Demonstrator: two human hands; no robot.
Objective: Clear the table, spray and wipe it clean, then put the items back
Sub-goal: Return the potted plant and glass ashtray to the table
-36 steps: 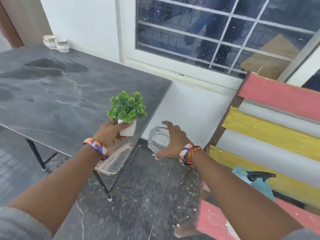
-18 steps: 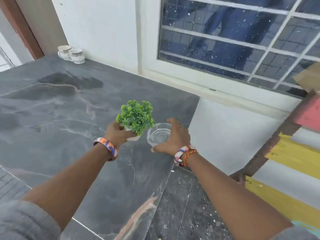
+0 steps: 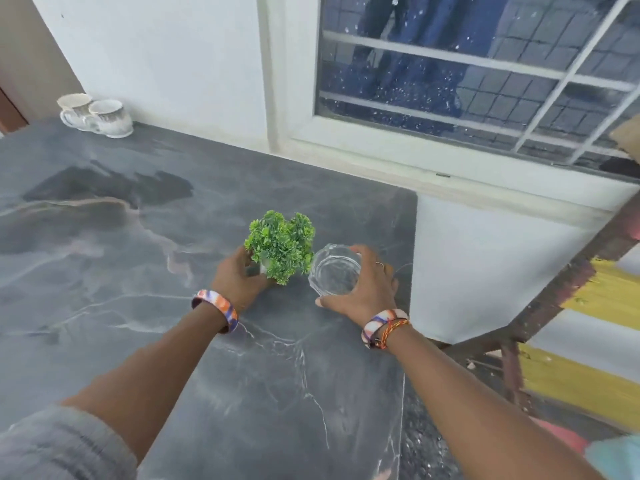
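Grey marble-patterned table [image 3: 104, 306] is shown with two items being set down near its right-hand edge, below a barred window [image 3: 467, 81]. A small potted plant [image 3: 281, 249] is held by the left hand [image 3: 239, 277], whose fingers are curled round the white pot beneath the green foliage; whether the pot's base is already touching the surface cannot be told, since it is hidden by leaves and hand. Just beside the plant, a faceted clear glass dish [image 3: 335, 270] is gripped at its rim by the right hand [image 3: 367, 289], with thumb and fingers spread around the near and right sides. Plant and dish are seen almost touching. Two pale mugs [image 3: 97, 114] are stood together at the far left corner against the wall. A striped wooden bench [image 3: 588, 306] is visible to the right of the table.

Judging from the darker, damp-looking patches on the tabletop and the items being brought onto it, the spraying and wiping appear to be done, and the last stage, putting things back, is thought to be under way. Release of both items is judged to remain, and possibly the return of anything kept out of view.
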